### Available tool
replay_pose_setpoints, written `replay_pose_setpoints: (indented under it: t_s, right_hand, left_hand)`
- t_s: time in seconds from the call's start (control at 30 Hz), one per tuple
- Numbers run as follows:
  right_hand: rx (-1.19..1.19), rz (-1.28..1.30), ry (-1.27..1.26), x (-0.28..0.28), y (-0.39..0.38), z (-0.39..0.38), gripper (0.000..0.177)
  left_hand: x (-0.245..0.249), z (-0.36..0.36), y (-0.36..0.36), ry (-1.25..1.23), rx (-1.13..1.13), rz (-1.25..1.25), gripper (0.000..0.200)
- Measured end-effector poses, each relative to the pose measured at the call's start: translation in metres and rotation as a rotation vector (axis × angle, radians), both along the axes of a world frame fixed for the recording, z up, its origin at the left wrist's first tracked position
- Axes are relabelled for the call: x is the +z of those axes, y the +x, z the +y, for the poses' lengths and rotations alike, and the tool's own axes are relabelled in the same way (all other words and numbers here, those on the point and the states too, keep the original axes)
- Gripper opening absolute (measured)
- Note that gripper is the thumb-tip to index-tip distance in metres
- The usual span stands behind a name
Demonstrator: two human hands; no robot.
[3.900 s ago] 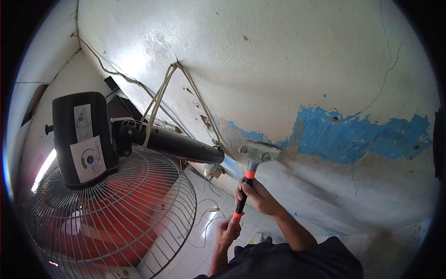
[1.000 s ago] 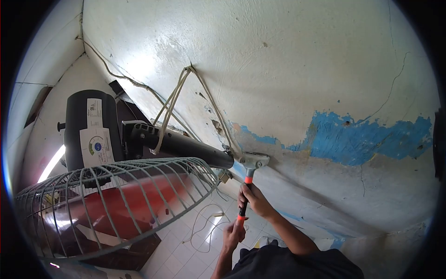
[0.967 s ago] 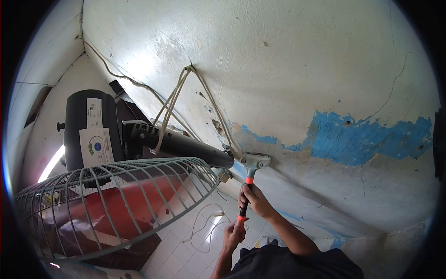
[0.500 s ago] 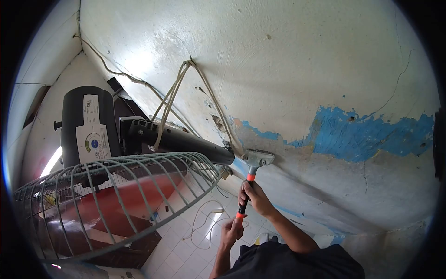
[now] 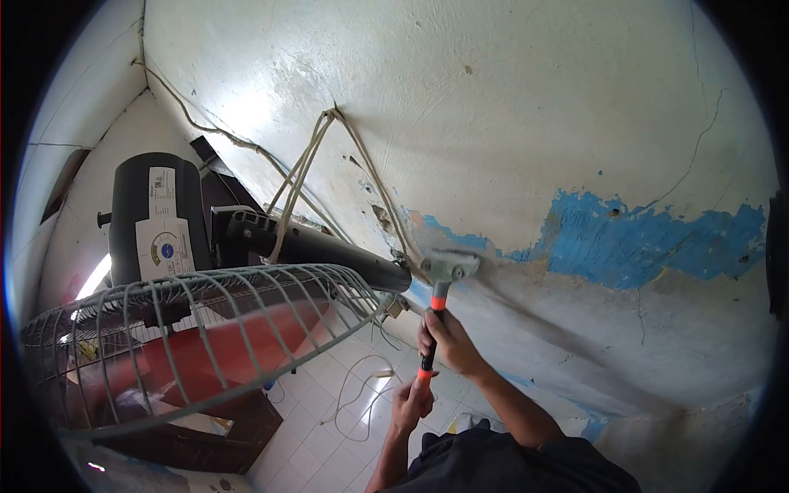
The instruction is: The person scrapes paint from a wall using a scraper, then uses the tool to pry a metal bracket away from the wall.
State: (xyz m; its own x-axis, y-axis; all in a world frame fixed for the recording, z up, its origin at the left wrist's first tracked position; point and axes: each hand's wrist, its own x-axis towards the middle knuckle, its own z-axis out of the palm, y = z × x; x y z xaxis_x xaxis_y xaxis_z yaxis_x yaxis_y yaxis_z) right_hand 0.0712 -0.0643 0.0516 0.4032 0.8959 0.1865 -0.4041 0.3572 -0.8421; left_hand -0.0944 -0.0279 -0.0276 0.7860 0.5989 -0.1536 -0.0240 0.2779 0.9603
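A long-handled scraper (image 5: 450, 266) with a wide metal head and a black and orange handle lies with its head against the wall (image 5: 526, 107), at the left end of the strip of exposed blue paint (image 5: 633, 242). My right hand (image 5: 450, 341) is wrapped round the upper part of the handle, just below the head. Lower down, my left hand (image 5: 411, 403) grips the handle's orange end.
A wall fan with a wire cage (image 5: 222, 374) and black motor housing (image 5: 156, 214) fills the left side, its arm (image 5: 345, 259) reaching near the scraper. Rope (image 5: 370, 168) hangs from the wall around the arm. A cable (image 5: 339, 404) lies on the tiled floor (image 5: 308, 440).
The scraper head has moved slightly up and left along the wall, and both hands have shifted a little with it. The red fan blades appear in a different position.
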Motion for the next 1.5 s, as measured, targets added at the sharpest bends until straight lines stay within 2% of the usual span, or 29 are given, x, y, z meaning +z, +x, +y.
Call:
replay_pose_setpoints:
  t_s: [0.07,0.13,0.33,0.37,0.57,0.67,0.73,0.83,1.0,1.07,1.13,1.27,1.37,1.5]
  right_hand:
    - [0.007,0.013,0.002,-0.011,-0.003,-0.001,0.029]
    - [0.003,0.002,0.030,0.000,-0.003,-0.001,0.029]
    - [-0.023,-0.094,0.134,0.077,0.009,0.000,0.032]
    - [-0.017,-0.090,0.138,0.073,0.010,0.002,0.033]
    - [0.016,-0.032,0.032,-0.005,-0.003,0.003,0.031]
    - [-0.003,-0.018,0.068,0.011,-0.002,0.005,0.030]
    - [-0.016,-0.061,0.075,0.038,0.002,0.004,0.031]
    - [-0.002,-0.081,0.067,0.050,0.002,0.007,0.032]
    - [0.001,0.032,0.016,0.017,-0.008,0.003,0.034]
    - [0.005,0.025,-0.011,0.015,-0.007,-0.001,0.035]
    - [0.018,-0.021,-0.025,0.026,-0.004,-0.002,0.035]
    - [0.059,0.007,0.071,0.027,-0.011,0.015,0.034]
    - [0.023,0.043,0.067,0.023,-0.015,0.015,0.034]
    - [0.014,0.091,-0.029,-0.023,-0.019,0.007,0.034]
  left_hand:
    - [-0.013,0.003,-0.007,0.009,-0.014,0.011,0.049]
    - [-0.001,0.005,-0.005,0.024,-0.022,-0.011,0.049]
    - [0.065,0.012,0.015,0.149,0.003,-0.110,0.049]
    - [0.063,0.011,0.016,0.195,0.027,-0.104,0.049]
    - [0.009,-0.004,-0.006,0.047,0.014,-0.010,0.052]
    - [0.013,0.001,-0.005,0.001,-0.012,-0.036,0.052]
    - [0.041,0.007,0.003,0.004,-0.025,-0.045,0.052]
    - [0.061,0.006,-0.006,0.071,-0.002,-0.007,0.050]
    - [0.034,-0.008,-0.012,-0.049,0.026,0.006,0.053]
    - [0.030,-0.004,-0.014,0.006,0.009,0.017,0.050]
    - [0.036,0.001,-0.015,0.000,0.007,0.041,0.047]
    - [0.059,0.025,-0.034,0.213,0.076,0.152,0.043]
    - [0.057,0.017,-0.033,0.130,0.054,0.120,0.044]
    - [0.015,0.000,-0.033,0.060,0.033,0.145,0.045]
